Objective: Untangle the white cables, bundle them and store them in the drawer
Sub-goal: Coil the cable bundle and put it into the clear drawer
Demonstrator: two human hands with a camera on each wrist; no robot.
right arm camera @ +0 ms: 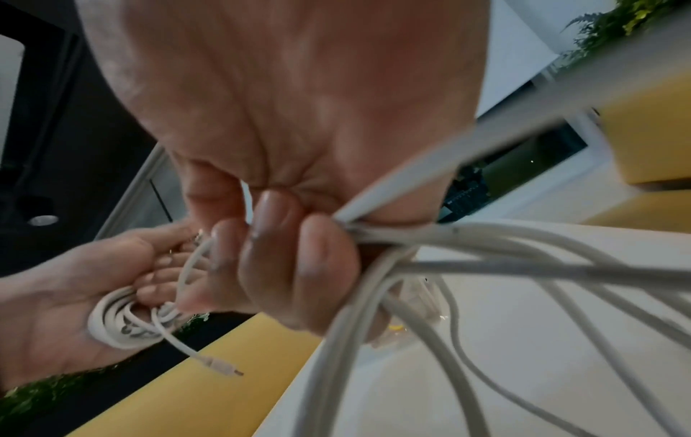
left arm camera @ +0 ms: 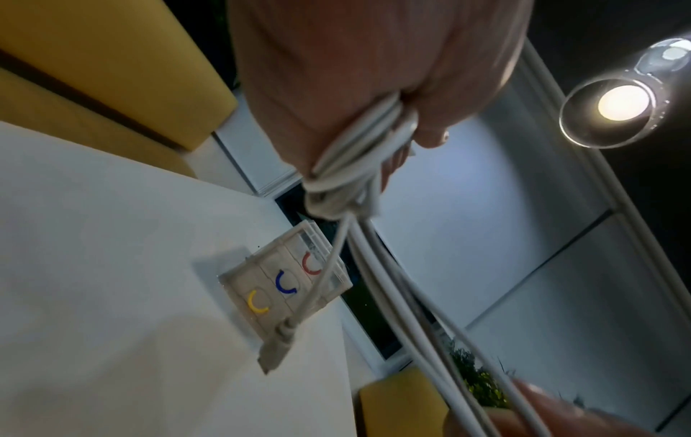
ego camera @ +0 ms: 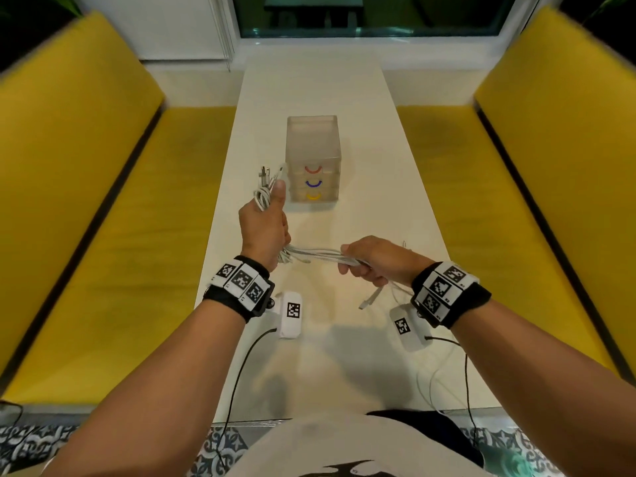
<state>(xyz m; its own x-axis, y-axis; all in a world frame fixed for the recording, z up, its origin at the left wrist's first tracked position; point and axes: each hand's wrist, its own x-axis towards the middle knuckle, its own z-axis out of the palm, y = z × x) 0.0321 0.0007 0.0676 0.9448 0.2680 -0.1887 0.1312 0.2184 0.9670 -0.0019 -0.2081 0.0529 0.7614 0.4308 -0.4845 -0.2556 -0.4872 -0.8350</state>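
Observation:
Several white cables [ego camera: 320,253] stretch between both hands above the white table [ego camera: 344,132]. My left hand [ego camera: 263,228] grips a looped bunch of them, with plug ends [ego camera: 266,175] sticking up past the thumb. My right hand [ego camera: 371,261] is curled round the other part of the strands [right arm camera: 467,236]; loose ends [ego camera: 371,299] hang below it to the table. In the left wrist view the cables [left arm camera: 359,165] leave the fist and a plug [left arm camera: 276,346] dangles. The translucent drawer unit [ego camera: 313,156] stands beyond the hands, with red, blue and yellow handles, all drawers closed.
Two white tagged boxes [ego camera: 292,315] [ego camera: 409,327] with black leads lie on the near table. Yellow benches [ego camera: 103,235] [ego camera: 516,218] flank the table on both sides. A window [ego camera: 371,15] lies at the far end.

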